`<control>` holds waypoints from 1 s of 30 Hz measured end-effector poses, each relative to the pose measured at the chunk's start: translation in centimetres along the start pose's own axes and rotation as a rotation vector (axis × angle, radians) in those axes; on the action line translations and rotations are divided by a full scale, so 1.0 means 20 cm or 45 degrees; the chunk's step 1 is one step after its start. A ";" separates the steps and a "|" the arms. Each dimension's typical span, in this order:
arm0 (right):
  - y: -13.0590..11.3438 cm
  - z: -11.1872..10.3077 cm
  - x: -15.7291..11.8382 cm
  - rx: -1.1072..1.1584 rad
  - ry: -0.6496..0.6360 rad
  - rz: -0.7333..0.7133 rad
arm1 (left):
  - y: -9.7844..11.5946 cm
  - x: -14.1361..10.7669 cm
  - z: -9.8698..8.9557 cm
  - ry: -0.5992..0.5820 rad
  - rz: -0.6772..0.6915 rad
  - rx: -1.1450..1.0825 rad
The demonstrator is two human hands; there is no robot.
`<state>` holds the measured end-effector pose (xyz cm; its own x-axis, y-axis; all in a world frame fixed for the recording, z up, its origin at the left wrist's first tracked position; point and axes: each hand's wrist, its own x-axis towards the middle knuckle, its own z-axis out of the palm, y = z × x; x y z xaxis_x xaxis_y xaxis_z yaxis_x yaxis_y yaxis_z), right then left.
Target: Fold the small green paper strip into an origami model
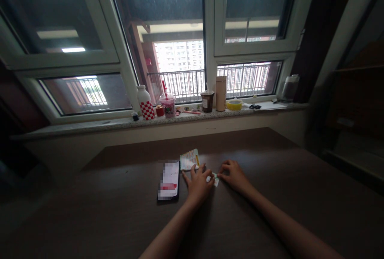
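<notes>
On the brown table, a small white-and-green piece of paper (216,180) lies between my hands. My left hand (198,182) rests at its left side, thumb and index finger closed at the paper's edge and the other fingers spread. Something small and white shows between those fingers, too small to make out. From the right, my right hand (235,176) pinches the paper's other edge, its fingers curled. Just beyond the left hand is a printed packet (189,159) in white, green and yellow, partly covered by the fingertips. A phone (169,181) with a lit screen lies left of it.
Along the windowsill (117,124) stand a checkered white bottle (147,105), a pink cup with a straw (168,105), a dark drink cup (207,102) and a tan cylinder (221,94). Yellow tape (234,105) and scissors (255,107) lie farther right.
</notes>
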<state>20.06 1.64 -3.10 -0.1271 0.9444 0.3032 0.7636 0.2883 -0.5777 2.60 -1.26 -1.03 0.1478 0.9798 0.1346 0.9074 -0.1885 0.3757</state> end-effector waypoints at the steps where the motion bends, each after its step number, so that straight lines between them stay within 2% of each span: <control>1: 0.00 0.00 0.00 -0.001 0.003 0.001 | 0.00 0.00 0.00 -0.001 0.002 -0.007; 10: 0.00 0.01 -0.01 0.016 0.002 0.007 | 0.00 0.00 0.02 0.074 0.015 -0.042; 18: -0.01 0.01 -0.01 0.003 0.007 -0.021 | 0.01 0.01 0.02 0.036 -0.022 -0.062; 30: -0.01 0.00 -0.01 0.048 -0.024 0.020 | -0.01 0.04 -0.01 -0.218 -0.042 0.007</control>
<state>20.03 1.42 -3.06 -0.1273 0.9517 0.2794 0.7414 0.2784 -0.6105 2.42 -0.56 -0.74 0.1826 0.9825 -0.0362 0.9148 -0.1563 0.3724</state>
